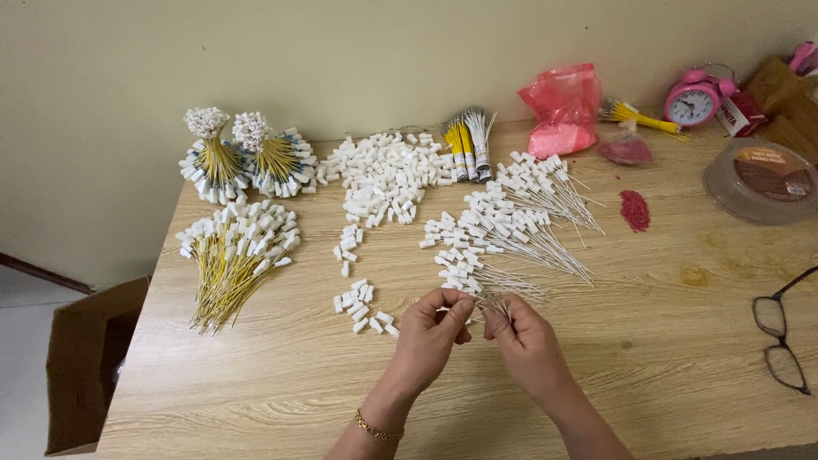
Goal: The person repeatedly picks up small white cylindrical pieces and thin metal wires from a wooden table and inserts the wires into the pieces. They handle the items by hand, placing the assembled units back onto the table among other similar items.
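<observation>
On the wooden table [281, 375], our hands meet just below the big pile of white-wire pieces with caps [503, 226]. Our left hand [429, 330] pinches a small white cap [461, 298], and our right hand [526, 341] grips thin white wires [498, 307]. We think it works best to hold one wire straight and push the cap on slowly.

Both hands [477, 328] meet, fingertips pinched (wrists low).

The cardboard box [89, 366] and glasses [780, 336] are cut off by edges.
</observation>
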